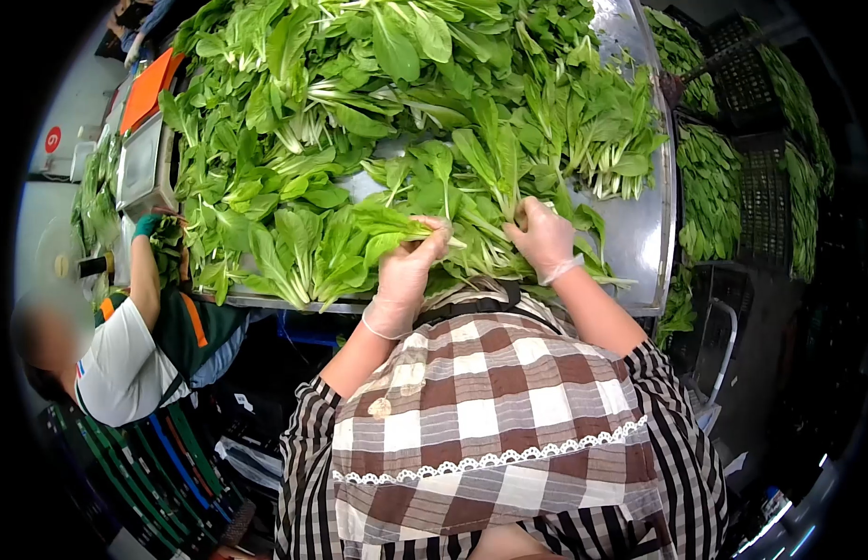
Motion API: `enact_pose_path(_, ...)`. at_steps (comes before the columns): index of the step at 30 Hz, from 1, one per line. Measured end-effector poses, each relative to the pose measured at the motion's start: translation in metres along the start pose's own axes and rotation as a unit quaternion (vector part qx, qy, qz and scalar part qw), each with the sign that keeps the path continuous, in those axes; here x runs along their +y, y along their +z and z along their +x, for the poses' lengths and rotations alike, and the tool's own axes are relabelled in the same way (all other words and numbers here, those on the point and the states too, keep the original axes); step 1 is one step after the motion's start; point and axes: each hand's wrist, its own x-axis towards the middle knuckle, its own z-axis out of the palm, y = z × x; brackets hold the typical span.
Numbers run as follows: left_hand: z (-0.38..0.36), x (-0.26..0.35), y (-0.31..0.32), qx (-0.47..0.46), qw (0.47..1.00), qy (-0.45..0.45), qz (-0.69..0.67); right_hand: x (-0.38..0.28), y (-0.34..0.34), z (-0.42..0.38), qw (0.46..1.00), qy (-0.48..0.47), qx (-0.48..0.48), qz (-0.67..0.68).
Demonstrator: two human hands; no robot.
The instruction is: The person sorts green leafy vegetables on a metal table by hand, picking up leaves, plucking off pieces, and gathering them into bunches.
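Note:
Clear thin gloves cover both hands at the front edge of a metal table (647,245). My left hand (413,271) is closed round a small leafy green plant (385,227), its leaves pointing left and its pale stem end to the right. To the right, my right hand (541,235) has its fingers pinched at the base of an upright leafy green (495,163). Loose greens lie beneath and between the hands. A large heap of leafy greens (294,140) spreads behind them, with pale stems showing in places.
A co-worker (126,355) in a white top and green glove is at the left, beside a metal tray (143,168) and an orange board (149,91). Black crates (763,187) of greens stand right of the table. A metal handle (728,350) rises at lower right.

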Motion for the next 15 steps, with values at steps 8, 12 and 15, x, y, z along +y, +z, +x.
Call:
enact_pose_path(8, 0.006, -0.004, 0.003, -0.066, 0.996, -0.029, 0.043, 0.007, 0.000, 0.002, 0.878, 0.127, -0.042, 0.460)
enact_pose_path(12, 0.009, 0.000, 0.014, -0.083, 0.994, -0.025, 0.068, -0.010, -0.018, -0.007, 0.781, 0.163, -0.079, 0.598)
enact_pose_path(15, 0.018, -0.002, 0.020, -0.093, 0.992, -0.013, 0.080, -0.035, -0.028, -0.013, 0.783, 0.151, -0.078, 0.598)
